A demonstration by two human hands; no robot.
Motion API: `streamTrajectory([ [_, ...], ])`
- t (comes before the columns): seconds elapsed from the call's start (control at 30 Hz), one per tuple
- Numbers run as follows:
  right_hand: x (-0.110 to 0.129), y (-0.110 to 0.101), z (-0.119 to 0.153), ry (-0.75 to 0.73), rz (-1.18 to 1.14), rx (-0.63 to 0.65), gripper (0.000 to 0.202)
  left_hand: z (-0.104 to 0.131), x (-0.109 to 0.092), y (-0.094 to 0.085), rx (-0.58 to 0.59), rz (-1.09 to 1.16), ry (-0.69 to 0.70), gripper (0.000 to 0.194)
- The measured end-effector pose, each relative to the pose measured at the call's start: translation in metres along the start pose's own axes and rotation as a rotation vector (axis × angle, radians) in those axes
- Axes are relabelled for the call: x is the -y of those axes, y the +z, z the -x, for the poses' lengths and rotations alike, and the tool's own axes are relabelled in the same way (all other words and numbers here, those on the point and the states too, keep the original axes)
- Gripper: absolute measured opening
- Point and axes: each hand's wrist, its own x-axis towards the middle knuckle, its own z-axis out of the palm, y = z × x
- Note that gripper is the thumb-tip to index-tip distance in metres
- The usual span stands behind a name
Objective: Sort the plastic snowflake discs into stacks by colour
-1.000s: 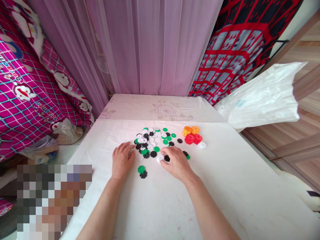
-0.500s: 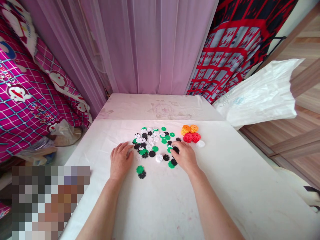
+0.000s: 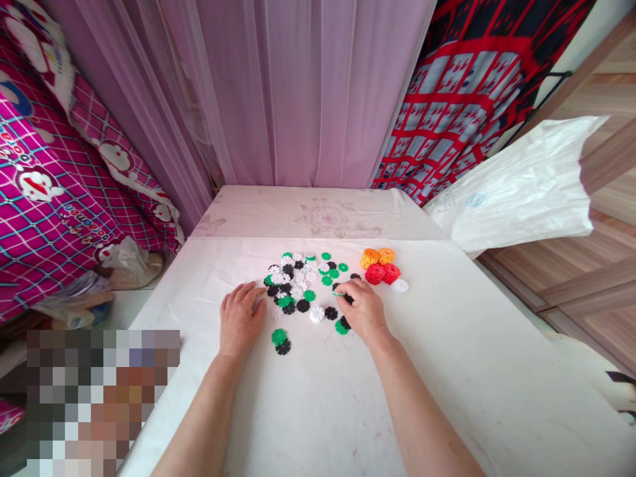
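Observation:
A mixed heap of notched plastic snowflake discs in white (image 3: 297, 291), green (image 3: 285, 301) and black (image 3: 303, 305) lies on the table in front of me. My left hand (image 3: 242, 317) rests open at the heap's left edge, thumb apart from the fingers, nothing in it. On the other side my right hand (image 3: 364, 305) pinches a thin green-and-white snowflake disc (image 3: 337, 293), tipped on edge; whether it is one disc or two stacked I cannot tell. Black discs beneath those fingers are partly hidden. A green disc (image 3: 340, 327) lies below that hand.
Beyond my right hand stand orange stacks (image 3: 370, 258) and red stacks (image 3: 375, 273) of discs, with a white stack (image 3: 399, 285) beside them. A white plastic bag (image 3: 517, 189) hangs at the table's right edge. Purple curtains (image 3: 303, 93) close off the far side.
My right thumb and fingers have closed on the green-and-white disc, which lay flat before and is now tilted up. My left hand has stayed in place.

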Motion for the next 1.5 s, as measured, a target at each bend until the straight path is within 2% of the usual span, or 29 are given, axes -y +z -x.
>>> streamTrajectory([
  [0.13,0.000,-0.009,0.001,-0.003,-0.003,0.105,0.015,0.000,-0.001,0.000,0.001,-0.002,0.000,0.033],
  [0.3,0.002,-0.020,0.001,0.119,0.096,0.148,0.010,0.000,-0.002,-0.001,-0.004,0.002,-0.006,0.033],
  [0.4,0.008,-0.014,0.001,0.123,0.206,0.146,0.004,0.000,-0.001,0.000,-0.003,0.005,-0.002,0.033],
  [0.63,0.012,0.004,-0.001,0.113,0.268,0.114,0.013,0.000,0.000,0.001,-0.022,0.006,0.005,0.032],
  [0.9,0.011,0.004,-0.003,0.139,0.235,0.142,0.030,0.000,0.000,0.000,-0.005,-0.005,0.007,0.033],
  [1.17,0.011,0.002,-0.001,0.067,0.227,0.154,0.022,0.000,0.001,0.002,-0.023,-0.002,0.010,0.032],
  [1.5,0.021,0.005,-0.002,0.162,0.205,0.202,0.030,0.000,-0.001,0.000,0.005,0.000,-0.002,0.034],
])
